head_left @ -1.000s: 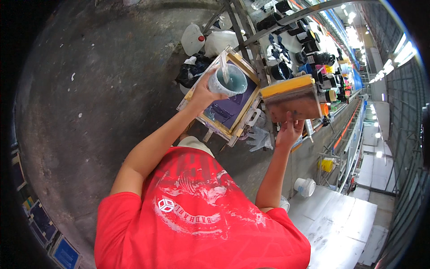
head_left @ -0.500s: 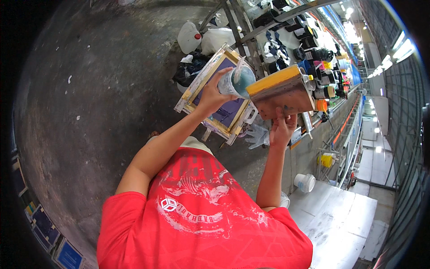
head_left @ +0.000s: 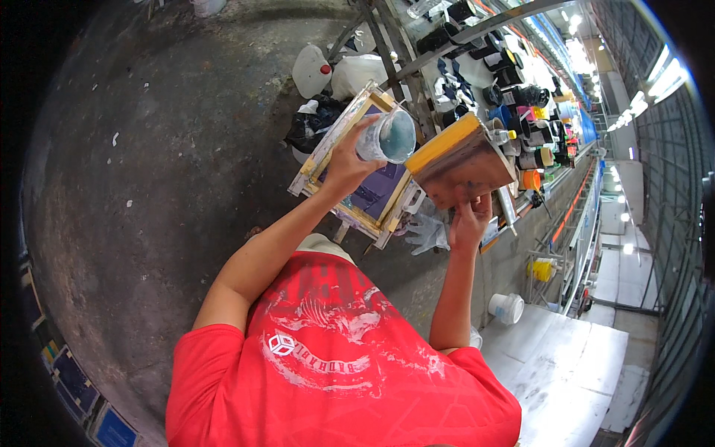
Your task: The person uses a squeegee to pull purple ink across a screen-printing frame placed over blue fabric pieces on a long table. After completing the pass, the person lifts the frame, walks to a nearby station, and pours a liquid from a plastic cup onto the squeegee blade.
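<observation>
My left hand (head_left: pixel 348 165) is wrapped around a cloudy plastic tub (head_left: pixel 370 140), tilted so that its mouth faces right. Pale blue-green residue coats the inside of the tub. In my right hand (head_left: pixel 469 222) is a squeegee with a brown, stained wooden body (head_left: pixel 477 173) and a yellow blade edge (head_left: pixel 445 144). The fingers grip its lower part, and its yellow edge is close to the tub's rim without visibly touching it. Below the tub is a wood-framed printing screen (head_left: pixel 334 141) with purple mesh, partly hidden by my left hand and the tub.
A white jug with a red cap (head_left: pixel 311 71) and a black plastic bag (head_left: pixel 316 123) lie beyond the screen. Crowded ink containers (head_left: pixel 532 97) fill a table at the upper right. A clear glove (head_left: pixel 428 232) hangs below the squeegee. A white bucket (head_left: pixel 506 308) stands at the right.
My left hand has turned the tub, so more of its inside shows. The squeegee has shifted slightly left and down, still in my right hand.
</observation>
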Motion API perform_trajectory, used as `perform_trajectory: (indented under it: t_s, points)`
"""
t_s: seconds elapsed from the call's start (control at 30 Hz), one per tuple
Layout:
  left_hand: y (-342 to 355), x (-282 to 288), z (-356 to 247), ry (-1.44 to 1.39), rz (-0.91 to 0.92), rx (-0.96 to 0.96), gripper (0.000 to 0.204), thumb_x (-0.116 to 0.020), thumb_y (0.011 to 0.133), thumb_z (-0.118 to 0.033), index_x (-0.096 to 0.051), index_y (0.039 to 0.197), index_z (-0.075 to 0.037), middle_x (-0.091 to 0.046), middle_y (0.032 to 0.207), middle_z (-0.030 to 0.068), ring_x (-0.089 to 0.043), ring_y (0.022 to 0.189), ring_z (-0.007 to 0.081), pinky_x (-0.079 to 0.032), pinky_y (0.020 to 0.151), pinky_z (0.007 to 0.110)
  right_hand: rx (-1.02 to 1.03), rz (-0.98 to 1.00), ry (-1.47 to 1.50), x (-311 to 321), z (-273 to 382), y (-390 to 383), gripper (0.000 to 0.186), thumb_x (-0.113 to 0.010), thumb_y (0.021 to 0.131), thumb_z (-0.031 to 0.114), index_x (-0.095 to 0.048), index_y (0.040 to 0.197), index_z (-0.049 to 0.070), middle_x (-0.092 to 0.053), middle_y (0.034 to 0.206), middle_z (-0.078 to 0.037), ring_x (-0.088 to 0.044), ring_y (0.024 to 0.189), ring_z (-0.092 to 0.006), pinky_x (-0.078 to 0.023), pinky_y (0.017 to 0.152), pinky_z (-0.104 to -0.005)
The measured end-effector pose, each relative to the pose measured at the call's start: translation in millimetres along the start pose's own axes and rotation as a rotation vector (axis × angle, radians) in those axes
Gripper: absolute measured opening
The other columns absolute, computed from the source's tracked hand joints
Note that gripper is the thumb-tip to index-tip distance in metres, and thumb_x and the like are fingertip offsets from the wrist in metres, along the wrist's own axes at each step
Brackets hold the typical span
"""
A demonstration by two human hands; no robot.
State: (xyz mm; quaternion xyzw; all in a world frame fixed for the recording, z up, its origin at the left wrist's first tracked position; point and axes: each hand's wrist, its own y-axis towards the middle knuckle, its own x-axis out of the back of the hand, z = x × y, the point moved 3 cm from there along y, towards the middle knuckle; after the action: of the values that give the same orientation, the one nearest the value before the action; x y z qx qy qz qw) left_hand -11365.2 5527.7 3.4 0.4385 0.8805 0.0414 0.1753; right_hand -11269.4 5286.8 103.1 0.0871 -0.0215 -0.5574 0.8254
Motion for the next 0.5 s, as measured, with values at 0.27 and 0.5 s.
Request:
perform_trajectory:
  t_s: [0.27, 0.5]
  points:
    - [34.8, -6.0, -44.2, -0.004, -0.078, -0.146, 0.084, -0.083, 0.068, -0.002, -0.052, 0.145, -0.016, -0.058, 0.141, 0.0123, -0.058, 0.127, 0.0285, -0.047, 0.106, 0.038, -0.067, 0.094, -0.095, -1.3, -18.7, -4.5, 0.045, -0.071, 0.092, -0.002, -0.056, 0.134, 0.001, -0.067, 0.124, -0.008, -0.062, 0.113, -0.0142, -0.048, 0.098, -0.0317]
    - [64.8, -14.8, -80.9, 0.054, -0.111, -0.217, 0.085, -0.084, 0.067, -0.002, -0.052, 0.144, -0.018, -0.06, 0.135, 0.0127, -0.06, 0.124, 0.0287, -0.049, 0.103, 0.039, -0.083, 0.118, -0.107, 1.7, -30.6, -5.3, 0.041, -0.07, 0.093, 0.0, -0.057, 0.132, 0.002, -0.068, 0.121, -0.006, -0.062, 0.11, -0.0117, -0.048, 0.094, -0.0285]
